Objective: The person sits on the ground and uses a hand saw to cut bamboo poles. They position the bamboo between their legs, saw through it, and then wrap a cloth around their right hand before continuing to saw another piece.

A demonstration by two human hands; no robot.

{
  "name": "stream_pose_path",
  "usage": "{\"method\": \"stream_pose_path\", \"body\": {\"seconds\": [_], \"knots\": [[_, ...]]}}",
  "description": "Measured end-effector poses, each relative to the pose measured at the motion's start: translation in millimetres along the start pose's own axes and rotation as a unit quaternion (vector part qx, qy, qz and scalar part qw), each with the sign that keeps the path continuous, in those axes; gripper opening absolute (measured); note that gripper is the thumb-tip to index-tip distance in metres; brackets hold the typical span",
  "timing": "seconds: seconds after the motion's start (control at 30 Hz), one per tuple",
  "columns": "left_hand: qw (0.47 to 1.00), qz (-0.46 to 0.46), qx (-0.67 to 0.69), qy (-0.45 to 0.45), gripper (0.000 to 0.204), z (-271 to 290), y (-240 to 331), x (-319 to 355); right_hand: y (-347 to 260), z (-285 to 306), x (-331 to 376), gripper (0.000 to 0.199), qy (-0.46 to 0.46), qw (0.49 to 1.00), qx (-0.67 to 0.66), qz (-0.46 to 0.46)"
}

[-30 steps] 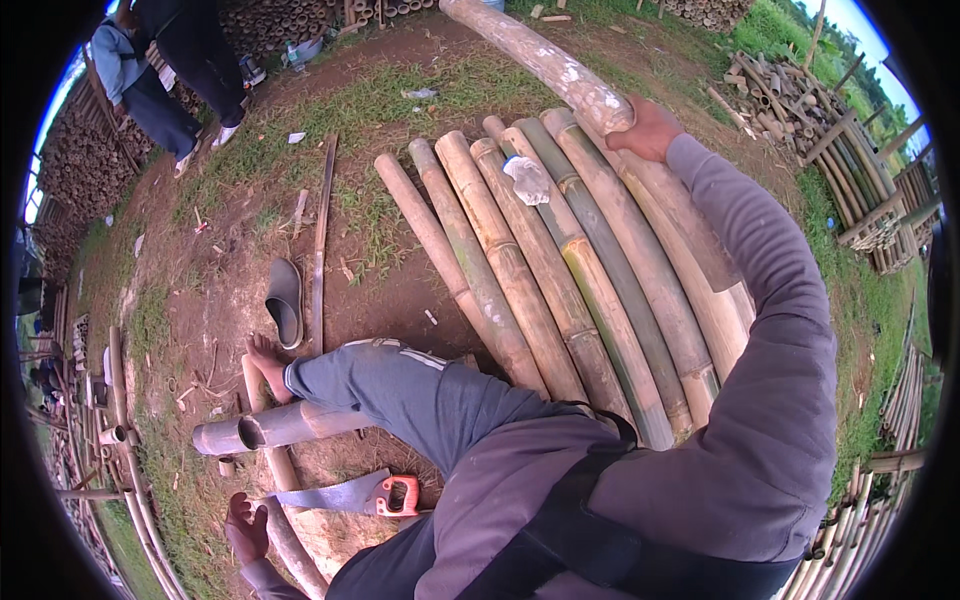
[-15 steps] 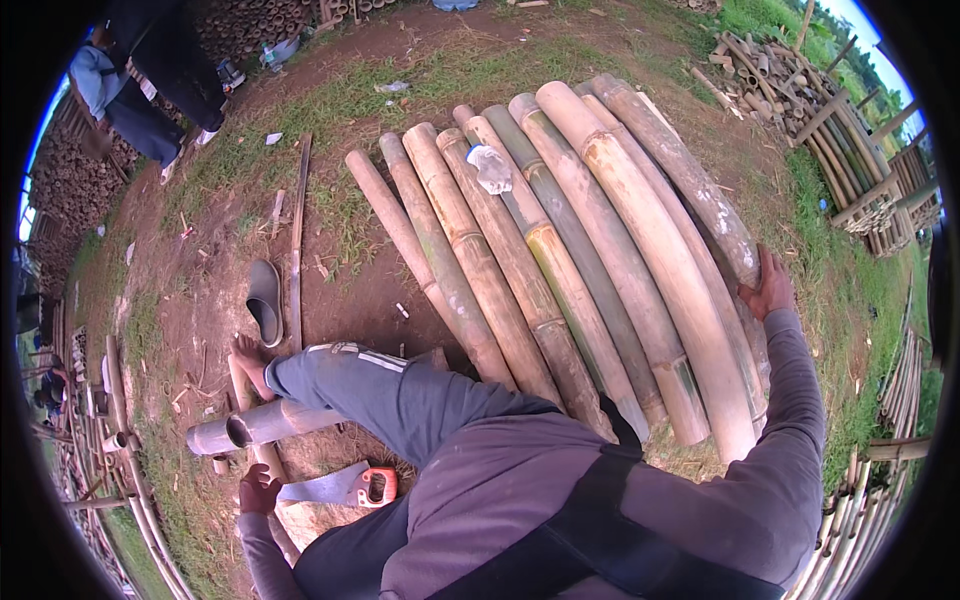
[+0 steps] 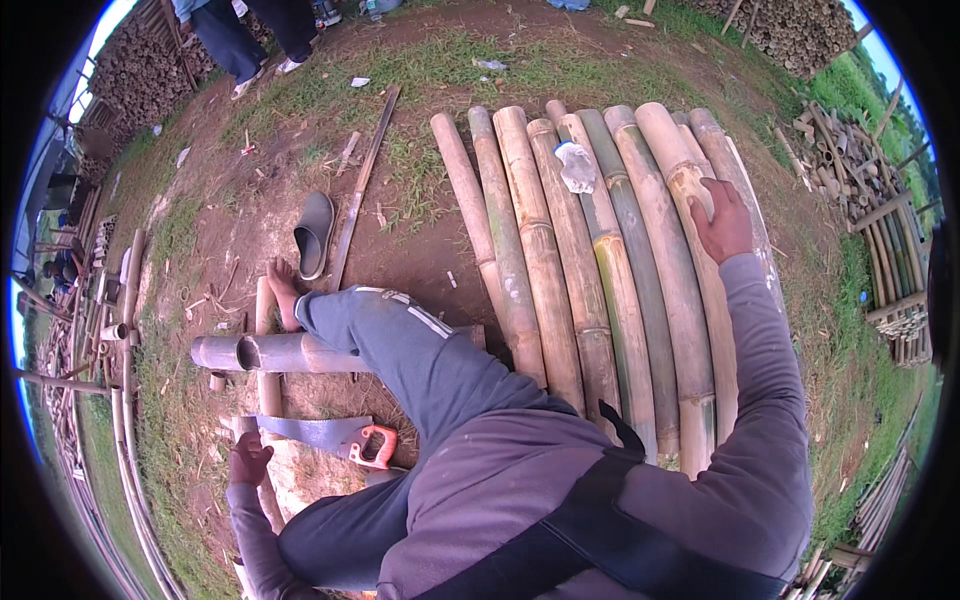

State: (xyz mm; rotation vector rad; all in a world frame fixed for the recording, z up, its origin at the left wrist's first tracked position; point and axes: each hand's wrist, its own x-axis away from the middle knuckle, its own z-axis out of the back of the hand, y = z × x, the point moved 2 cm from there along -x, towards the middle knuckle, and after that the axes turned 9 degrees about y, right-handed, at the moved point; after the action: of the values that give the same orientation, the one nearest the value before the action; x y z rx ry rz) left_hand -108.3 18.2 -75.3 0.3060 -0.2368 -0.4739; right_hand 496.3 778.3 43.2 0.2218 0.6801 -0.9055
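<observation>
Shifted since the earlier frame: right hand, now over upper stretch of bamboo poles, fingers spread. Location of poles: side by side, right of bent leg. Left hand: half-open, near tip of saw.

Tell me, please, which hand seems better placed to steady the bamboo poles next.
The right hand, I'd judge: its fingers are on or just above one of the bamboo poles, while the left hand is across the body near the handsaw.

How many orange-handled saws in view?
1. The orange-handled saw lies right of the left hand, blade end nearest it; the person's body could hide others.
</observation>
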Motion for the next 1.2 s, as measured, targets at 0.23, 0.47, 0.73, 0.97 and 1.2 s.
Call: {"method": "stream_pose_path", "body": {"seconds": [0.23,0.47,0.73,0.97,1.2], "knots": [[0.985,-0.073,0.061,0.143,0.051,49.7,45.7,38.0,-67.2,-229.5,-71.9,0.038,-0.155,0.963,0.108,-0.190],[0.983,-0.053,0.086,0.156,0.046,71.0,78.5,97.6,-126.8,-280.7,-75.1,0.033,-0.155,0.960,-0.153,-0.177],[0.921,-0.079,0.379,-0.032,0.046,59.5,253.9,28.9,-422.5,-144.5,-14.8,0.024,-0.294,0.607,-0.738,0.007],[0.755,0.125,0.643,-0.014,0.057,35.2,273.2,25.9,-532.0,-70.3,44.6,0.035,-0.157,0.609,-0.733,0.258],[0.657,0.106,0.745,0.048,0.032,33.2,251.1,47.8,-555.3,-68.5,75.1,0.049,-0.036,0.647,-0.676,0.351]]}}
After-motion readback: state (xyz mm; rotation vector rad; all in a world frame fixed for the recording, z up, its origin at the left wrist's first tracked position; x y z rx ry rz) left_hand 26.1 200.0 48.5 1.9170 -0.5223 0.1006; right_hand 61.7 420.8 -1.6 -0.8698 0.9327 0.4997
